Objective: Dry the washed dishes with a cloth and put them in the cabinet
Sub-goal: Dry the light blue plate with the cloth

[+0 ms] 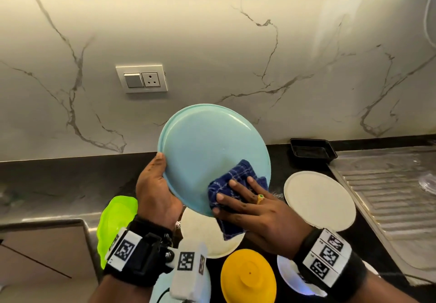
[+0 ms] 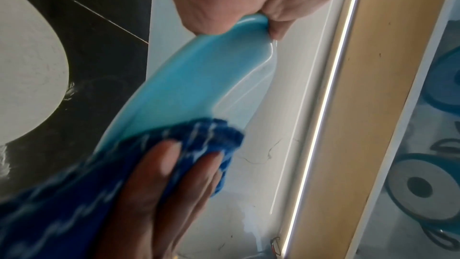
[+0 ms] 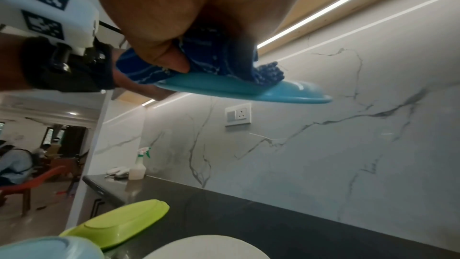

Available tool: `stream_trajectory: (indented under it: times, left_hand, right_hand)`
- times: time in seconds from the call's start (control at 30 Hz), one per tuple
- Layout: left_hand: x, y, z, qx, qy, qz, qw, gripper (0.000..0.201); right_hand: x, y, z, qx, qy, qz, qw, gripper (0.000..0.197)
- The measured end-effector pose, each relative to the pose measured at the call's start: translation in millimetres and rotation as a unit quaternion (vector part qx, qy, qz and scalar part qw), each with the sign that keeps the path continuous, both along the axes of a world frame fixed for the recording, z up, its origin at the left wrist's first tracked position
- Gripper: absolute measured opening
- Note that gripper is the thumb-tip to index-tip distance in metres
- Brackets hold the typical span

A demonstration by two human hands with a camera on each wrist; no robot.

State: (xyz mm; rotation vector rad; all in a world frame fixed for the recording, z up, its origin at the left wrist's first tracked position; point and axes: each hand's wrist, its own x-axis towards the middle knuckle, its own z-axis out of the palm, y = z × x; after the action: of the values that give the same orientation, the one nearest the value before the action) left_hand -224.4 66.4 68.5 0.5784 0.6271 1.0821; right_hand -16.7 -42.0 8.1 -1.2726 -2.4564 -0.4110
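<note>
Left hand (image 1: 155,184) grip clamps blue plate (image 1: 212,151) rim; right hand (image 1: 257,213) thumb, seen only from right wrist, pinches cloth (image 1: 233,184).

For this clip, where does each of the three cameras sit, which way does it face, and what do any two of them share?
Head: on the person's head, looking forward and down at the counter; shows the left hand gripping the blue plate and the right hand pressing the cloth on it.
Left wrist: looks along the left hand across the plate toward the wall and cabinet.
Right wrist: sits low, looks up past the right hand at the marble wall.
Shared: head and right wrist both show the wall socket and green dish.
</note>
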Motion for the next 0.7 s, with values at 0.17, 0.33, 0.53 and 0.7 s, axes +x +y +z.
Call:
stream_trajectory:
  times: [0.17,0.33,0.53,0.7]
  left_hand:
    - [2,5,-10,-0.003,0.016,0.006,1.0,0.054]
    - [-1,11,-26,-0.053,0.033,-0.009,0.998,0.075]
    - [-10,16,-20,0.003,0.029,0.054,0.998,0.052]
    - [-4,5,-21,0.011,0.052,0.065,0.996,0.052]
  right_hand:
    - [-15,7,1,-0.037,0.013,-0.02,0.999,0.068]
    - [-63,20,16,-0.005,0.048,-0.054,0.997,0.054]
    - [-19,3,-3,-0.06,0.11,-0.081,0.989,0.07]
    - [-7,4,-10,-0.161,0.159,-0.105,0.968,0.075]
